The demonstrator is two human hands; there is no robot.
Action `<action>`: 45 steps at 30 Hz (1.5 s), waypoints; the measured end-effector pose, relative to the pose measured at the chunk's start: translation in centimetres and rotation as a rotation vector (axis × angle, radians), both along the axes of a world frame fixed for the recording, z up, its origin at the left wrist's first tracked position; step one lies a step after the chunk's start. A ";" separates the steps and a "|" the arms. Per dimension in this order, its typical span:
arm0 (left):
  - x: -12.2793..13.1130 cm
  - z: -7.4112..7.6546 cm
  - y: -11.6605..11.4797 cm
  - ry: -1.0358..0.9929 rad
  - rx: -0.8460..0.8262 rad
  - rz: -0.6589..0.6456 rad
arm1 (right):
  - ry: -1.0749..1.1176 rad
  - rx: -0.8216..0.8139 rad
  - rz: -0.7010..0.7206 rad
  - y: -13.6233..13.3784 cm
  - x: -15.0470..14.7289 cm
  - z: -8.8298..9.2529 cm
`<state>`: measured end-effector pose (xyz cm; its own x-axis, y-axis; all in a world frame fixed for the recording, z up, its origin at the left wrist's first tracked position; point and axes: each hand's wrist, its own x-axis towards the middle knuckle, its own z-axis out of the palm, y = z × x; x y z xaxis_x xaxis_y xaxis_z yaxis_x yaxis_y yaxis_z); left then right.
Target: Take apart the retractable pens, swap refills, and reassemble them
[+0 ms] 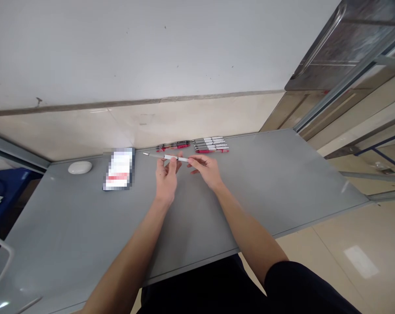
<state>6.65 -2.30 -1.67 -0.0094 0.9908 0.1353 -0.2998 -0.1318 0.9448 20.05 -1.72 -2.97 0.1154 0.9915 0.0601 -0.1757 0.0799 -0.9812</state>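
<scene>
Both my hands hold one white pen (171,157) level above the grey table (86,226), its tip pointing left. My left hand (166,176) pinches the pen near its middle. My right hand (206,169) pinches the pen's right end. Just beyond the hands, at the table's far edge, lie two rows of pens: dark and red ones (173,145) on the left, white and red ones (211,145) on the right.
A phone (118,169) with a lit screen lies flat to the left of my hands. A small white oval case (80,167) sits further left. A metal door (334,48) stands at the right, and tiled floor shows past the table's right edge.
</scene>
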 end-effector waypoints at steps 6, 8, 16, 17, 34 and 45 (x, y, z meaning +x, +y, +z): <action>-0.9 -0.5 -0.1 0.117 -0.022 -0.033 | 0.310 -0.071 -0.048 0.3 -0.1 -0.3; -1.3 -0.5 -0.3 0.161 -0.012 -0.061 | 0.452 -0.089 -0.055 0.5 -0.3 -0.5; -2.7 0.3 -1.2 0.487 0.073 -0.092 | 0.744 -0.144 -0.107 1.3 -0.9 -1.0; -2.9 0.3 -1.3 0.506 0.113 -0.105 | 0.760 -0.149 -0.132 1.5 -0.9 -1.0; -5.6 -2.3 -0.4 1.565 0.397 -0.071 | 0.862 0.075 -0.258 1.2 -0.2 -1.0; -4.9 -3.2 -0.6 1.634 0.351 0.036 | 1.030 0.136 -0.189 1.3 1.0 -2.2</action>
